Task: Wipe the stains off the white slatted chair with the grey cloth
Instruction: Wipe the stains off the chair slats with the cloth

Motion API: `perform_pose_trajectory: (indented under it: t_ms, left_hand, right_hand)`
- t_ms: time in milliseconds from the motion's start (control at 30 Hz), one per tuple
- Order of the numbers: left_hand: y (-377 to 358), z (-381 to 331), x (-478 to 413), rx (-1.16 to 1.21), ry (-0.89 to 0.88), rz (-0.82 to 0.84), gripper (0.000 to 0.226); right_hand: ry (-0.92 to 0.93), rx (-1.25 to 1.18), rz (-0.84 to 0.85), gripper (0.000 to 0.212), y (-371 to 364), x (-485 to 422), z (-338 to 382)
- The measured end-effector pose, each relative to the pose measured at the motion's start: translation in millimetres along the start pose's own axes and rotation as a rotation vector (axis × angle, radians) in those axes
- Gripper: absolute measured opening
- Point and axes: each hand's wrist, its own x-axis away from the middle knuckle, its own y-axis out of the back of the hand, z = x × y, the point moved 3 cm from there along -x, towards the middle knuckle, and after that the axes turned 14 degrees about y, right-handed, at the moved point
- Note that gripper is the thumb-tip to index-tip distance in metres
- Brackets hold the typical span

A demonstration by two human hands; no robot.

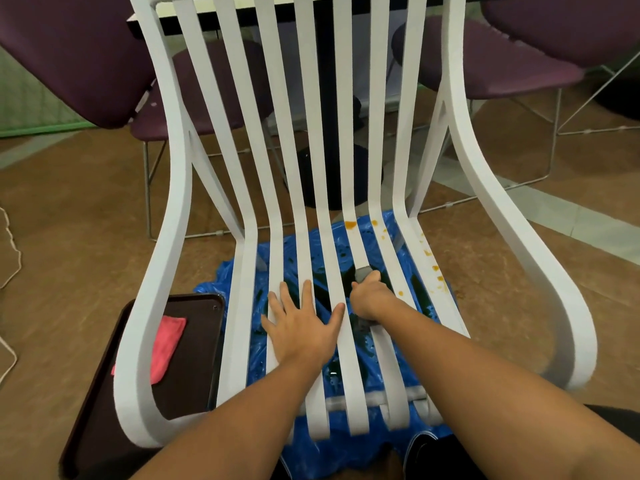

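The brown floor [86,209] carries the white chair [166,188], blue plastic sheet [349,455] and dark tray [194,341].

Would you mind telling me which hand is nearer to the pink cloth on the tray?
Left. The left hand lies flat on the slats, right of the pink cloth; the right hand is farther right.

Matt white chair [313,161], crinkly glossy blue plastic sheet [356,351], pink cloth [166,344]

White slatted chair [382,133], orange stains [350,224] on right seat slats, grey cloth [363,271] on a slat
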Motion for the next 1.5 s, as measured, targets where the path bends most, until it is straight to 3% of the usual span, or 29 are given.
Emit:
perform_pose_trajectory:
  t_ms: [433,700,1500]
  left_hand:
    - [-5,-2,-5,-0.043,-0.010,0.013,0.090]
    - [-7,-2,-6,-0.043,-0.010,0.012,0.090]
    - [-8,-1,-8,-0.030,-0.007,0.015,0.089]
  right_hand:
    - [0.035,-0.020,-0.048,0.050,14,-73,24]
    - [0.019,0.020,-0.106,0.039,15,-108,28]
    - [0.051,0.044,-0.141,0.048,19,-149,40]
